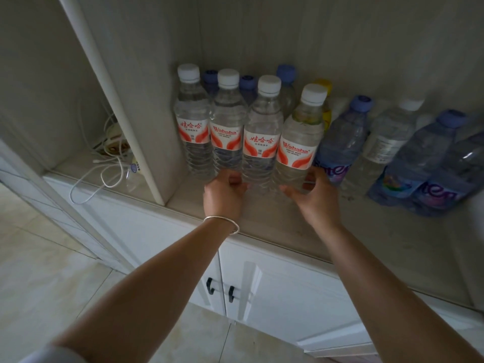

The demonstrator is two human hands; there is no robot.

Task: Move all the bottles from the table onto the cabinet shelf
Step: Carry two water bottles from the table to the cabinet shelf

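Observation:
Several clear water bottles with white caps and red-and-white labels stand in a row on the cabinet shelf [275, 226]. My left hand [224, 196] curls around the base of the second bottle from the left [226, 121]. My right hand [313, 199] wraps the base of the fourth bottle [301, 137], the rightmost of the row. The first bottle [192, 119] and third bottle [263, 127] stand untouched beside them. Both held bottles are upright with their bottoms on the shelf.
Blue-capped bottles [343, 137] and a yellow-capped one [324, 86] fill the shelf behind and to the right. A vertical divider [146, 142] borders the row on the left, with white cables [110, 163] beyond it. Cabinet doors [288, 292] lie below.

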